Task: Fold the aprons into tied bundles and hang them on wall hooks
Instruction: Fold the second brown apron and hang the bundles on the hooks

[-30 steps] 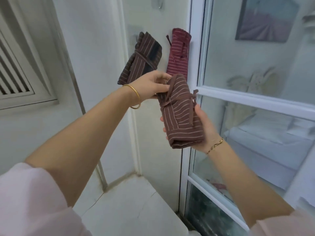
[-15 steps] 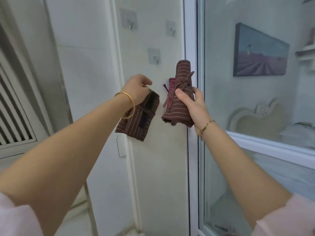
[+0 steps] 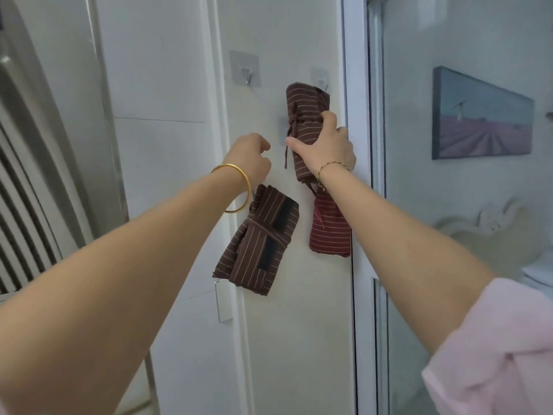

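My right hand [image 3: 324, 146] grips a brown striped apron bundle [image 3: 303, 115] and holds it upright against the wall, its top just under the upper right hook [image 3: 320, 80]. My left hand [image 3: 253, 155] is a loose fist beside it, holding nothing that I can see. A second brown striped bundle [image 3: 260, 239] with black patches hangs tilted on the wall below my left wrist. A red striped bundle [image 3: 329, 232] hangs below my right wrist. Another hook [image 3: 246, 71] at the upper left is bare. A middle hook [image 3: 282, 128] is partly hidden by the held bundle.
A white door frame [image 3: 356, 205] and glass panel [image 3: 449, 220] border the wall on the right. A slatted vent [image 3: 18, 205] and a metal frame edge [image 3: 101, 115] stand at the left. A small white plate [image 3: 223, 301] sits low on the wall.
My right hand has lifted the brown bundle higher up the wall, up to the top right hook. My left hand has risen clear of the hanging brown bundle.
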Tool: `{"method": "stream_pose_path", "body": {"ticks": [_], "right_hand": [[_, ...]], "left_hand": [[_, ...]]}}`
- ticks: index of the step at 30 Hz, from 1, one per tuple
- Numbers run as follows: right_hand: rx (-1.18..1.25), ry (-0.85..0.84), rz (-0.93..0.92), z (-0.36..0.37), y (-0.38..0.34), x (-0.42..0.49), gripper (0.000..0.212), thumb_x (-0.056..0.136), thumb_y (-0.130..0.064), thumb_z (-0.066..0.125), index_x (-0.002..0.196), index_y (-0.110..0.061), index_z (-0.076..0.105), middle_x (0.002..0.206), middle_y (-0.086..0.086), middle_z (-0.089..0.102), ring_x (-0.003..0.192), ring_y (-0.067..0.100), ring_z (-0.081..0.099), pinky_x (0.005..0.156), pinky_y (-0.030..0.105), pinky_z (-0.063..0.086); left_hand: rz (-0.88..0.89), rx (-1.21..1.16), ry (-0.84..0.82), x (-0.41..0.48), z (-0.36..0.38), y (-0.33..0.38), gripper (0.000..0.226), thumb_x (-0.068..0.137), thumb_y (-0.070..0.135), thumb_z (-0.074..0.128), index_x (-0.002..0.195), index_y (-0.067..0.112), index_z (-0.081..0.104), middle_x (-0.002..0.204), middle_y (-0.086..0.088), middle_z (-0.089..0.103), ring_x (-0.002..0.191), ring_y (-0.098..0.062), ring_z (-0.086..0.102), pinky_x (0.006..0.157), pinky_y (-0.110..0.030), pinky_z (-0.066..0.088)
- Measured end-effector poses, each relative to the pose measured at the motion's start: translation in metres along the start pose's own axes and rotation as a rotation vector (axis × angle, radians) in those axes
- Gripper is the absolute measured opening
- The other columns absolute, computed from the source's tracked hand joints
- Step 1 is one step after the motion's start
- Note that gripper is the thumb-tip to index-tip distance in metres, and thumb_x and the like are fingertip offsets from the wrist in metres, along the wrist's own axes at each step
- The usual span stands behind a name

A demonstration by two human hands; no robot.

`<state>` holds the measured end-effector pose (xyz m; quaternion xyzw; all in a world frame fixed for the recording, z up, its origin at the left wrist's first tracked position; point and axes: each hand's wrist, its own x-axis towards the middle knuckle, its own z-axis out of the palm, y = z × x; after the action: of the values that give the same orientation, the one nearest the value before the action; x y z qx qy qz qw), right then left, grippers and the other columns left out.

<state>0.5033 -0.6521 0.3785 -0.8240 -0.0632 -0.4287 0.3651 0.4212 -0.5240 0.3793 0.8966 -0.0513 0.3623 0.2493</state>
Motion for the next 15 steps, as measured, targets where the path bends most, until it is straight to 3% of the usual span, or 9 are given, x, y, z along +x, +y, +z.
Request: {"method": "stream_pose_path", "body": {"ticks": [11, 15], "right_hand": [[-0.061, 0.02, -0.014, 0.04, -0.007, 0.005, 0.077, 0.081, -0.062, 0.053, 0.141, -0.026, 0.02, 0.13, 0.013, 0.042, 0.106, 0.035, 0.052, 0.087, 0.042, 0.043], [-0.148, 0.06, -0.089, 0.044, 0.007, -0.014, 0.076, 0.082, -0.061, 0.053, 0.14, -0.023, 0.023, 0.125, 0.014, 0.046, 0.106, 0.035, 0.052, 0.091, 0.042, 0.039]], "left_hand": [[-0.035, -0.008, 0.011, 0.022, 0.004, -0.003, 0.046, 0.093, -0.002, 0.04, 0.137, 0.011, 0.04, 0.137, -0.009, 0.046, 0.123, -0.024, 0.047, 0.096, -0.025, 0.038], [-0.037, -0.018, 0.019, 0.025, 0.005, -0.004, 0.045, 0.094, -0.001, 0.039, 0.137, 0.011, 0.04, 0.136, -0.009, 0.046, 0.122, -0.024, 0.047, 0.089, -0.022, 0.036]]}}
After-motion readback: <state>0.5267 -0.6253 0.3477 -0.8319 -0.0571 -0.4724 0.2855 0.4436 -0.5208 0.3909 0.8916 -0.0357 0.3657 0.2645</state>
